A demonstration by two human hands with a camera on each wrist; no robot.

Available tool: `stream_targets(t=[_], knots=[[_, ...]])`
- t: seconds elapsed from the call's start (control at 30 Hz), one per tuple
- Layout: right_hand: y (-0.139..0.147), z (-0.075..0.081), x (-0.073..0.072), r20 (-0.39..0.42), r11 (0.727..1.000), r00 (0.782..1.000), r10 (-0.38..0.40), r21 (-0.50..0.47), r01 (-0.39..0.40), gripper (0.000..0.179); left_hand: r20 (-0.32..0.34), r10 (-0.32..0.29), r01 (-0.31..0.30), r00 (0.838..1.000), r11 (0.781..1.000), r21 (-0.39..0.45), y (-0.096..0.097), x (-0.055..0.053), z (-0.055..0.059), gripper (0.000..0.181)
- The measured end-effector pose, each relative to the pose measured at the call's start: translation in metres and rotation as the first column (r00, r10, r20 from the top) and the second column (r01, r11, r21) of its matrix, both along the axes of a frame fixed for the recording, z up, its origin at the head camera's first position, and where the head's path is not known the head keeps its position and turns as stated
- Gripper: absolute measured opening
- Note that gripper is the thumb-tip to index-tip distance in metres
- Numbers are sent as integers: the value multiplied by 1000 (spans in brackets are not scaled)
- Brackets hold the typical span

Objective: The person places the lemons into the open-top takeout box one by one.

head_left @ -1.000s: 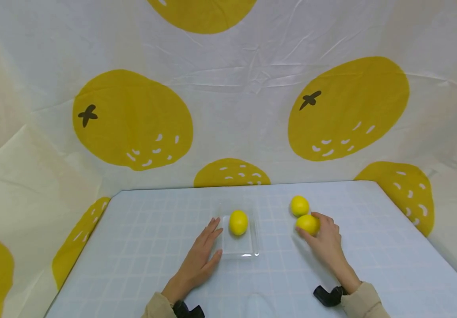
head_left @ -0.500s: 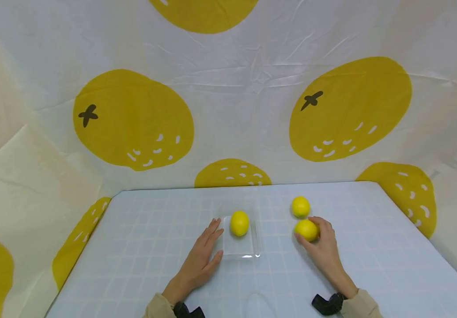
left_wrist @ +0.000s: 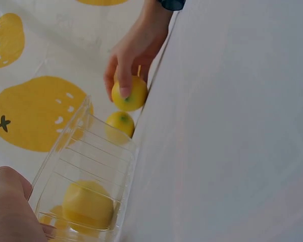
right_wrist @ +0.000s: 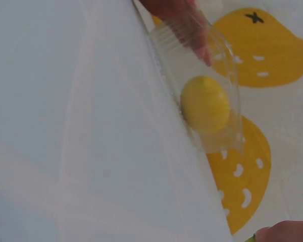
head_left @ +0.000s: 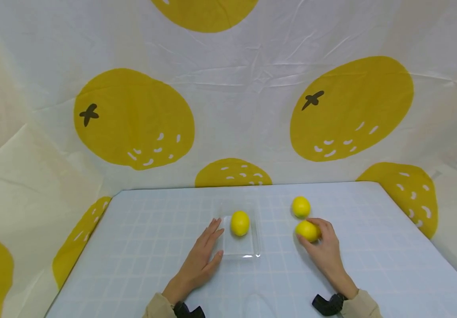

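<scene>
My right hand [head_left: 325, 254] pinches a yellow lemon [head_left: 307, 231] between thumb and fingers, low over the table on the right. In the left wrist view the thumb lies across that lemon [left_wrist: 132, 100]. Just behind it a second lemon [head_left: 301, 206] rests by itself. A clear plastic tray [head_left: 248, 255] with ribbed walls stands mid-table, one lemon [head_left: 239, 223] inside it. My left hand [head_left: 196, 263] lies along the tray's left side, fingers extended, tips at the wall. The right wrist view catches only a bit of the right hand [right_wrist: 288, 232] at its lower edge.
A pale checked cloth [head_left: 141, 247] covers the table. Behind and beside it hangs a white curtain [head_left: 244, 110] printed with big yellow fruit. Each wrist wears a black camera mount, such as the right mount [head_left: 328, 304].
My right hand has drawn its lemon slightly towards me, opening a little distance from the lemon behind. My left hand and the tray have stayed put.
</scene>
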State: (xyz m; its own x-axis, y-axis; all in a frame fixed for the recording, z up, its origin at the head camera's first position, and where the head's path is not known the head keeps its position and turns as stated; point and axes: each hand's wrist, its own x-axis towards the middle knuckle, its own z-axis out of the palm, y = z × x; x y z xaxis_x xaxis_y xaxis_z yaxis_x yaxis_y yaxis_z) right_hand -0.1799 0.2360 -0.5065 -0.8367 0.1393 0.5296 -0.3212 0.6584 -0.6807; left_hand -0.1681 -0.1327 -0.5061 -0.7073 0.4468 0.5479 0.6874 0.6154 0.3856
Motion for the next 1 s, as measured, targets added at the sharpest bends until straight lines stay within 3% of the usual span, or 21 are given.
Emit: stream_targets(t=[0.23, 0.53, 0.8, 1.0], knots=[[0, -3, -2, -31, 1000, 999, 26, 4, -26, 56, -5, 1, -1, 1000, 1000, -3, 0, 0, -1, 51], [-3, -3, 3, 18, 998, 998, 61, 19, -62, 65, 10, 8, -8, 1000, 1000, -11, 0, 0, -1, 51], [-3, -4, -1, -65, 980, 979, 194, 64, -189, 69, 6, 4, -4, 1000, 1000, -6, 0, -1, 0, 51], [-6, -3, 1, -44, 977, 978, 202, 84, -198, 77, 3, 1, -1, 1000, 1000, -7, 1, -1, 2, 51]])
